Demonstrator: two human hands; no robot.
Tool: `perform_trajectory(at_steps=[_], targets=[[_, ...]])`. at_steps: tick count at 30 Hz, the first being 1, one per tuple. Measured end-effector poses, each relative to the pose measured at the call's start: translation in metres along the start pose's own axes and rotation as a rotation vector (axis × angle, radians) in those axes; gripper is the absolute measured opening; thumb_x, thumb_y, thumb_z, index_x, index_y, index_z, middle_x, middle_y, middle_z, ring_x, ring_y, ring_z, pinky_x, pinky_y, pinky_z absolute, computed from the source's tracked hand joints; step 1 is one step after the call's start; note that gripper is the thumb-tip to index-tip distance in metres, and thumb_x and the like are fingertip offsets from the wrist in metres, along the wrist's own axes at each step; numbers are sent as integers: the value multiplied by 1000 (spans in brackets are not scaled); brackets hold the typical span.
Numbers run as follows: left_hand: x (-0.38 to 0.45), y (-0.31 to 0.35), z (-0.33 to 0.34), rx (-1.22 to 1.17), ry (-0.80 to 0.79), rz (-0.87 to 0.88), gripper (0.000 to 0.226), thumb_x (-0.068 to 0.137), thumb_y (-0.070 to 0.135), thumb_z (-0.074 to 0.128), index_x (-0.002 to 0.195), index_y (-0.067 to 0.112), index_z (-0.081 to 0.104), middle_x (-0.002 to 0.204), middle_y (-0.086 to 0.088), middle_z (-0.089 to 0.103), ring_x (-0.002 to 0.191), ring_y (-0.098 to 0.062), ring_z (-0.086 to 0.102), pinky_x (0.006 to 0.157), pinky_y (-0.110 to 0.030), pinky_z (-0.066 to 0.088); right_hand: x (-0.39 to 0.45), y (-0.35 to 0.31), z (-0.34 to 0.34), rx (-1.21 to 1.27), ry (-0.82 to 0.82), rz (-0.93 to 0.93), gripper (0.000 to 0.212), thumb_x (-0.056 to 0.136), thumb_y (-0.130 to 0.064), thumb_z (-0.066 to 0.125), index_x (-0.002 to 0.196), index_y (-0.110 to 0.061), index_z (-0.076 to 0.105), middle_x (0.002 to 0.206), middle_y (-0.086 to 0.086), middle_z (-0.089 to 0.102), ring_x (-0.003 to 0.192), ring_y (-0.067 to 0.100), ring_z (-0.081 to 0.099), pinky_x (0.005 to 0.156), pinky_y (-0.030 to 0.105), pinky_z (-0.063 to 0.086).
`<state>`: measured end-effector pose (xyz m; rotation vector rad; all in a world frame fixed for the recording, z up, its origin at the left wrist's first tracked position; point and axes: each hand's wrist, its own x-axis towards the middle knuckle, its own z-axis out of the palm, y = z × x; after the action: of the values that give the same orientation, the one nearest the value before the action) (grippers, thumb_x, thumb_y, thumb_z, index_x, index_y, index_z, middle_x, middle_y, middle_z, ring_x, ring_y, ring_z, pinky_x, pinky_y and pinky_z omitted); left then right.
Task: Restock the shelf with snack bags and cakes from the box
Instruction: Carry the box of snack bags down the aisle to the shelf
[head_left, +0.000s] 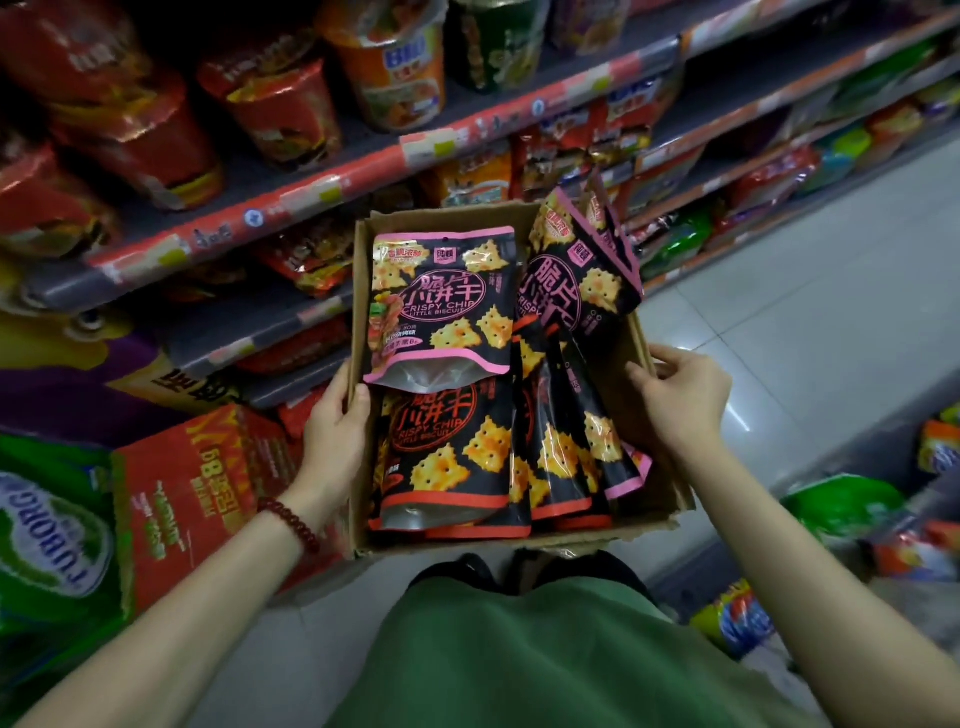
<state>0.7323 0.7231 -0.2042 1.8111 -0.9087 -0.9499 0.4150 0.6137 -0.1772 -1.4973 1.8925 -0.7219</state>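
1. Green cloth of the person's shirt (519, 665) fills the bottom of the head view, with both bare forearms reaching forward from it.
2. Left hand (332, 431) grips the left wall of the cardboard box (631, 395): its thumb curls over the rim to the inside and its fingers lie on the outside. A string of dark red beads (291, 522) circles that wrist.
3. Right hand (680, 392) holds the right wall, fingers curled over the rim toward the inside.
4. Between the two hands the box is open-topped, brown and rough-edged, with a torn near flap.
5. Inside lie glossy black snack bags (441, 452) printed with yellow square crackers. One pink-edged bag (434, 301) lies flat on top at the far left; others stand on edge at the right, and one leans over the far right corner.
6. Beyond the box, shelves (311, 187) with red price strips carry foil noodle cups and crinkled packets.
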Motion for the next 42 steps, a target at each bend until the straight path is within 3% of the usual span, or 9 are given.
perform_trajectory(at_steps=[3,12,18,24,26,33,38,40,42], targets=[[20,17,33,38,-75,43,39,101,28,39,140,32,44,138,12,54,129,-7,47,110,-43,37,13,21,-22,33,83,88,30,83,-17,69,113,-16,70,96,7,75,87,22,69,81,43,57],[87,82,143,78,-333,165,37,101,28,39,137,32,48,135,13,56,127,-6,49,109,-41,38,50,69,-85,132,314,286,29,82,-20,70,111,-18,71,94,5,75,83,17,69,81,40,57],[127,130,219,147,-476,278,40,102,22,38,141,21,45,137,12,51,122,3,47,93,-4,33,73,87,-119,111,469,389,27,81,-21,70,108,-17,73,91,8,76,81,22,70,78,46,57],[192,157,300,239,-637,297,45,95,39,41,140,32,44,136,7,56,128,-13,49,109,-43,38,109,103,-142,120,598,487,25,80,-19,71,104,-15,74,91,9,76,85,23,70,78,48,57],[210,171,329,261,-686,309,47,95,40,41,141,30,43,137,6,55,129,-13,48,110,-44,38,122,107,-150,137,649,524,26,80,-18,72,106,-15,73,92,8,76,86,22,70,79,45,57],[250,231,433,268,-874,381,42,100,32,40,141,32,43,139,12,51,128,-6,45,109,-34,37,164,121,-186,169,835,626,23,82,-18,70,105,-16,74,91,1,75,82,14,68,77,35,57],[255,272,508,221,-985,387,36,101,26,39,135,33,50,123,21,60,114,3,53,98,-24,43,204,144,-224,138,908,678,23,82,-20,70,104,-15,74,90,0,75,82,11,67,62,16,42],[253,284,540,188,-1008,399,34,102,21,38,132,32,51,111,39,57,108,18,49,91,-9,40,224,161,-242,140,915,695,26,82,-21,71,107,-15,73,93,1,75,84,12,68,67,18,46],[251,297,571,178,-994,393,35,102,20,38,133,31,49,107,42,52,107,16,49,87,-6,39,246,180,-261,160,917,700,26,81,-21,71,107,-16,73,93,2,76,85,14,69,75,25,52]])
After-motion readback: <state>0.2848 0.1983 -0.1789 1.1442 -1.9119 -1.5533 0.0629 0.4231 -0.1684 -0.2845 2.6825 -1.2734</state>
